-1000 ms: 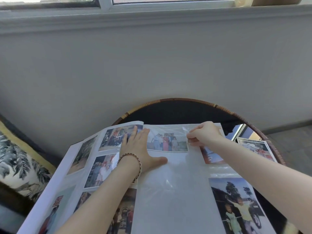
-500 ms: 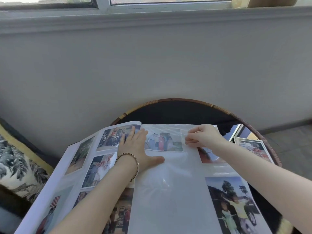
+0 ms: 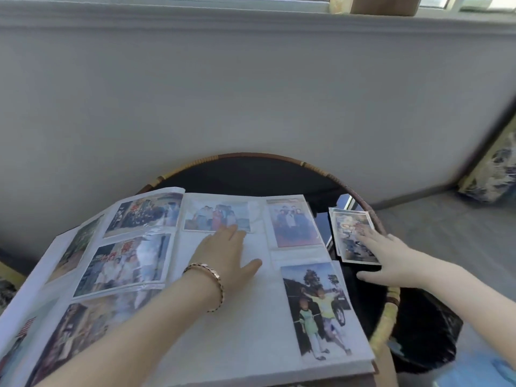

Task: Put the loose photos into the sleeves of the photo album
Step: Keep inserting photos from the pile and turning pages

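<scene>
Under the grey wall (image 3: 251, 93), your round counter (image 3: 279, 156) carries the open photo album (image 3: 229, 336). The group photo (image 3: 215, 216) now sits in its top sleeve (image 3: 256, 219): one done. Your right hand (image 3: 389, 259), pinching that sleeve a moment ago, lies spread on the loose photos (image 3: 349, 229) beside the album; your left hand (image 3: 223, 255) still presses flat.

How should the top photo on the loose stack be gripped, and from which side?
Probably its right edge, from the right: the top photo lies flat on the stack, so slide it outward, then pinch. The right hand rests there.
</scene>
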Demonstrator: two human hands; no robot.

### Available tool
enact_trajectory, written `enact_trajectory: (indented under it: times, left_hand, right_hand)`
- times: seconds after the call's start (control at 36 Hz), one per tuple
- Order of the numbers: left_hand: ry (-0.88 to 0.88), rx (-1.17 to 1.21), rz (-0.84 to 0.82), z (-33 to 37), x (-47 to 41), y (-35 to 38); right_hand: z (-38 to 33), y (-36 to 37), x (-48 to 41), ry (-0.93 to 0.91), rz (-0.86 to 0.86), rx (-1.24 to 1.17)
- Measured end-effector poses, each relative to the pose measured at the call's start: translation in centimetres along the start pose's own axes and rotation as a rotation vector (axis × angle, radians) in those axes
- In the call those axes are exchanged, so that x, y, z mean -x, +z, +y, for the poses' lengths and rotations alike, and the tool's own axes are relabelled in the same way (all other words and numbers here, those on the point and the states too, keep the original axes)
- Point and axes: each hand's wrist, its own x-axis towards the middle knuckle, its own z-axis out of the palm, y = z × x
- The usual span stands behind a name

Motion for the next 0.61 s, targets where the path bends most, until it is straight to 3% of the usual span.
enact_trajectory:
  times: [0.08, 0.25, 0.33, 0.39, 0.5, 0.61]
  left_hand:
    - [-0.043, 0.009, 0.006, 0.5, 0.0, 0.6]
    - [-0.112, -0.037, -0.02, 0.7, -0.2, 1.7]
    - [-0.137, -0.032, 0.0, 0.8, -0.3, 2.0]
    - [-0.148, -0.028, 0.0, 0.9, -0.2, 2.2]
    - [-0.155, -0.031, -0.013, 0.9, -0.2, 2.5]
    - [-0.147, -0.031, -0.01, 0.8, -0.2, 2.7]
  right_hand:
    - [0.2, 0.7, 0.2, -0.003, 0.089, 0.025]
    - [-0.3, 1.2, 0.4, -0.042, 0.238, 0.382]
    - [0.1, 1.9, 0.5, -0.049, 0.304, 0.367]
    - [0.6, 2.6, 0.4, -0.086, 0.525, 0.256]
    - [0.2, 2.3, 1.1, -0.114, 0.933, -0.306]
    - [-2.6, 0.3, 3.1, -0.057, 0.996, -0.726]
